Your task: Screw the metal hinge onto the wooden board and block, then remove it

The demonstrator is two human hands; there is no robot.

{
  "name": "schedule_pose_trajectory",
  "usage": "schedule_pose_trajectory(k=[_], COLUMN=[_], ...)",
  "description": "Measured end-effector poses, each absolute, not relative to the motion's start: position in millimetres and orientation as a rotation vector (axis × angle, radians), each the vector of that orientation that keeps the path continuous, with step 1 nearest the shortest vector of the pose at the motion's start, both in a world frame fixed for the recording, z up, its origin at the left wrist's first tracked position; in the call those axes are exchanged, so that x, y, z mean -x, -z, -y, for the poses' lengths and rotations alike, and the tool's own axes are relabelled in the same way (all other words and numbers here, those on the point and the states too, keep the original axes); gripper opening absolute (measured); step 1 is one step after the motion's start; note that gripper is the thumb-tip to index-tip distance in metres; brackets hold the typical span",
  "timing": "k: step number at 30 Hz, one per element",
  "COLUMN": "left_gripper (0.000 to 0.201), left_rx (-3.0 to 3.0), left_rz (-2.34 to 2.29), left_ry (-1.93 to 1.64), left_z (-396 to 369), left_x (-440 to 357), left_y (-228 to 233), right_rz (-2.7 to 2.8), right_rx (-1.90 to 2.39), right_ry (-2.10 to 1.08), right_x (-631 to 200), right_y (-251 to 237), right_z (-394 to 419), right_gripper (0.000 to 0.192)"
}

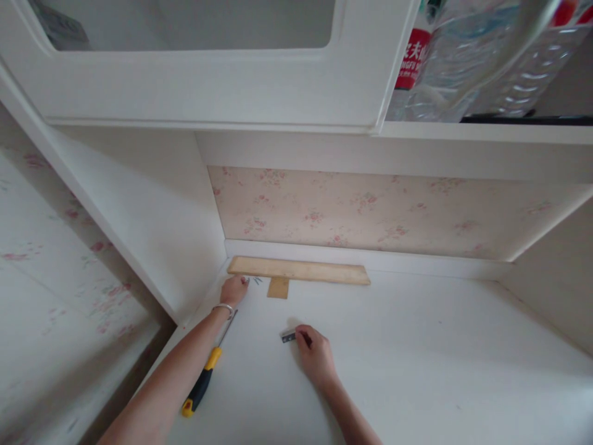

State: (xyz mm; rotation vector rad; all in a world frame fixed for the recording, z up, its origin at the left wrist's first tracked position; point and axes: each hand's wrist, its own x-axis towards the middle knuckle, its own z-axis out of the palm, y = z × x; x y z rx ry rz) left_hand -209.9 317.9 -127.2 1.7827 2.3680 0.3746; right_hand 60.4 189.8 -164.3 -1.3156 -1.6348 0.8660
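The screwdriver [204, 377] lies half hidden — its metal shaft runs under the left forearm, and only the yellow-and-black handle shows plainly on the white bench [417, 371]. The small screws [256, 280] at the left fingertips are too tiny to count. The left hand [233, 290] (a thin bangle at the wrist) reaches to them with fingers curled down; whether it has pinched one I cannot tell. The right hand [315, 353] rests on the bench, fingertips touching a small dark metal piece [288, 337] — its shape is hard to make out.

Above right, clear ribbed plastic water bottles [467, 68] stand on a shelf, cut off by the frame's top; one bears a red label.

A flat pale wooden strip [299, 270] lies along the back edge, a short wooden block [278, 288] touching its front. Behind it, faded floral wallpaper [380, 213].
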Motion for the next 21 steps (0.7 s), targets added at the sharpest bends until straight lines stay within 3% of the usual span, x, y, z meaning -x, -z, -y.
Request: schedule_pose_trajectory(k=[14, 21], left_gripper=[0.044, 0.03], left_rx=[-1.669, -1.726], left_rz=[-2.396, -2.39], left_ry=[-0.434, -0.386], left_z=[-338, -340], left_x=[170, 165], left_y=[136, 138], right_rz=[1.622, 1.619], right_rx=[1.32, 1.309], right_ry=[-0.874, -0.849], right_x=[-60, -60], right_y=[164, 166], right_z=[-190, -191], right_gripper=[0.025, 0.025])
